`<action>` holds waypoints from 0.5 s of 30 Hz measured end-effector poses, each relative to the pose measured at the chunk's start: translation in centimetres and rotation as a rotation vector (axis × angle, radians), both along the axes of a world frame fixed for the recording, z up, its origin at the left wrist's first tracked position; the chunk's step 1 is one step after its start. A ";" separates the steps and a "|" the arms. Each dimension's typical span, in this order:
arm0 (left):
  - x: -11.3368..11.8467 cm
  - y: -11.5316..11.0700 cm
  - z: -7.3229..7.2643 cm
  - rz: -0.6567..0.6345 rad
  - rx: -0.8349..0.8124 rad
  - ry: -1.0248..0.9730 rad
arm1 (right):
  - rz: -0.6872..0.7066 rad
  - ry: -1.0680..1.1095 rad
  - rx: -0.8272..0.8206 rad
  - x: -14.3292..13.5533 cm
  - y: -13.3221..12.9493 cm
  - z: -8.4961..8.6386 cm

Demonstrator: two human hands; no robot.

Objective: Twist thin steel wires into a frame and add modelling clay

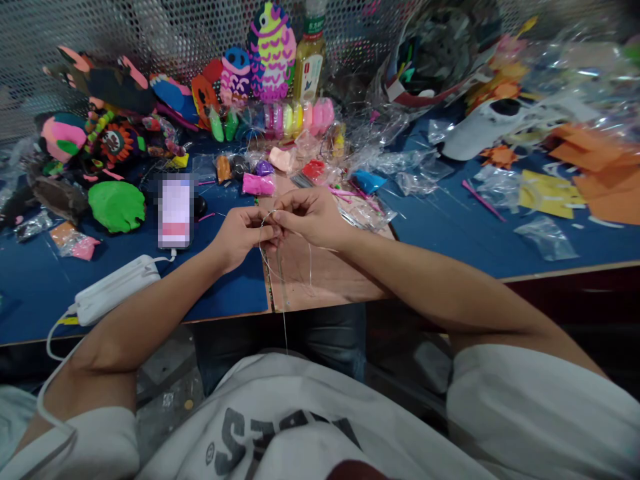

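Both hands meet in mid-view, just above the seam between the blue tabletop and a bare tan patch. My left hand [245,237] is closed, its thumb and fingers pinching a thin whitish string [285,327]. Fingertips touching the left ones, my right hand [313,217] is closed in a pinch on the same string. A small loop of it shows between the fingertips. Loose strands hang down past the table edge toward the lap. Whether anything else is hidden in the fingers, I cannot tell.
A phone [175,213] and a white power bank [117,290] with its cable lie at left. A green clay slab [117,207], clay figures and wrapped clay packs line the back. A bottle [309,63] stands behind. Orange sheets [607,173] and plastic bags [547,237] lie right.
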State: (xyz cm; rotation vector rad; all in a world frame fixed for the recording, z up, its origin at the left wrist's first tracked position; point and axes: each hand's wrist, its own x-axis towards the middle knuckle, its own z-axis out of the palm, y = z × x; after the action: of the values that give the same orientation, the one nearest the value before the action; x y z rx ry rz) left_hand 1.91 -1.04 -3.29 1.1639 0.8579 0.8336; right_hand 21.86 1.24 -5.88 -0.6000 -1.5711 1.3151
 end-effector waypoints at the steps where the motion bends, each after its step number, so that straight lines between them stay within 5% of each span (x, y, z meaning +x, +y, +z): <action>1: 0.0 0.0 0.0 0.005 -0.007 0.001 | -0.052 -0.025 0.017 0.0 0.0 -0.1; 6: 0.2 -0.1 0.1 0.030 -0.035 0.013 | -0.251 -0.131 0.143 0.0 -0.4 -0.3; 15: -0.2 0.2 1.0 0.043 -0.149 -0.086 | -0.335 -0.114 0.168 -0.2 -0.4 0.1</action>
State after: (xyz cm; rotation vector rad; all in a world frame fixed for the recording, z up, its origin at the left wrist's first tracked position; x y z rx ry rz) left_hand 1.73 -0.89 -2.33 0.9755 0.8616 0.8350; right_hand 21.69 0.89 -5.77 -0.8036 -1.5731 0.9038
